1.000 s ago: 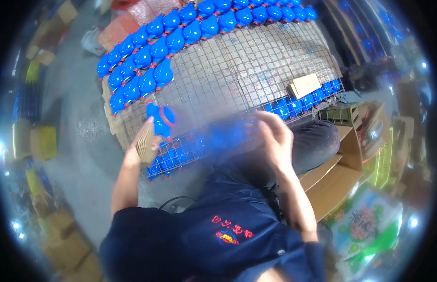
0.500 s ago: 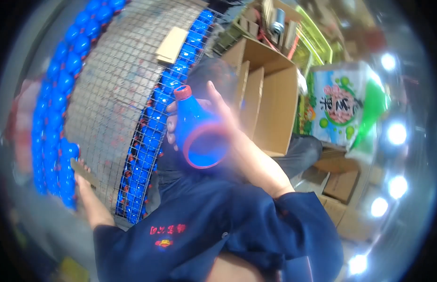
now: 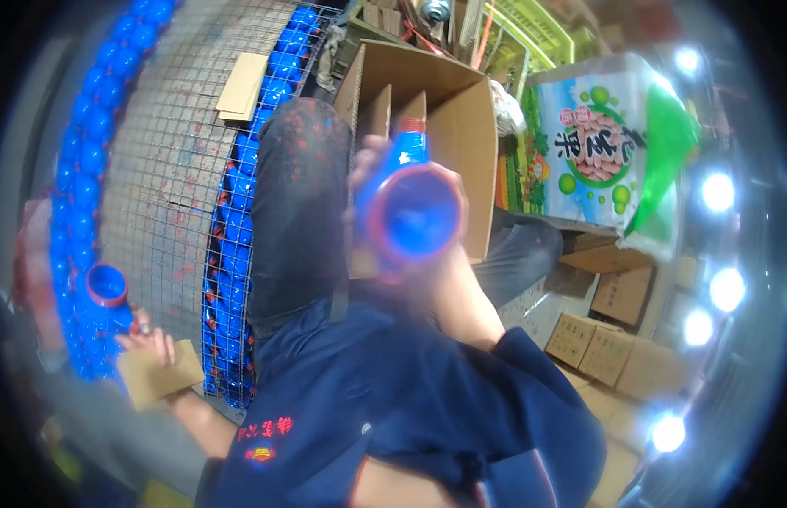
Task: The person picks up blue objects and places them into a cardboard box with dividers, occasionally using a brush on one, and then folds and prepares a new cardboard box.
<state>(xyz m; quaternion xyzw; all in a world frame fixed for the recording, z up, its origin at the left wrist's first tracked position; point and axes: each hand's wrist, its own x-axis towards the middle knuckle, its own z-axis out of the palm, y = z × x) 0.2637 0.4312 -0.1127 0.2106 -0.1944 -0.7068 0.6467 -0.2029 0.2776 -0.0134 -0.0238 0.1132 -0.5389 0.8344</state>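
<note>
My right hand [image 3: 448, 195] is closed round a blue funnel-shaped piece [image 3: 416, 216] with a red rim and red threaded neck. Its wide mouth faces me, and its neck overlaps the opening of a cardboard box [image 3: 465, 118] with upright dividers [image 3: 408, 106]. At the left, my left hand [image 3: 152, 339] grips a flat cardboard piece [image 3: 169, 377]. Against its fingertips is another blue funnel-shaped piece [image 3: 107, 286], mouth up; whether the fingers also grip it I cannot tell. Rows of similar blue pieces [image 3: 88, 157] run along the left side.
A wire mesh rack [image 3: 182, 161] lies between the blue rows, with loose cardboard pieces [image 3: 243, 85] on it. Beyond the box stands a yellow-green crate [image 3: 537, 38]. A printed bag [image 3: 593, 144] sits at the right, above small cartons [image 3: 593, 343]. My knee [image 3: 300, 127] flanks the box.
My right hand has carried its blue piece rightward to the box opening. At my left hand, the cardboard now shows its flat face, and the nearby blue piece shows its open mouth. The view has shifted.
</note>
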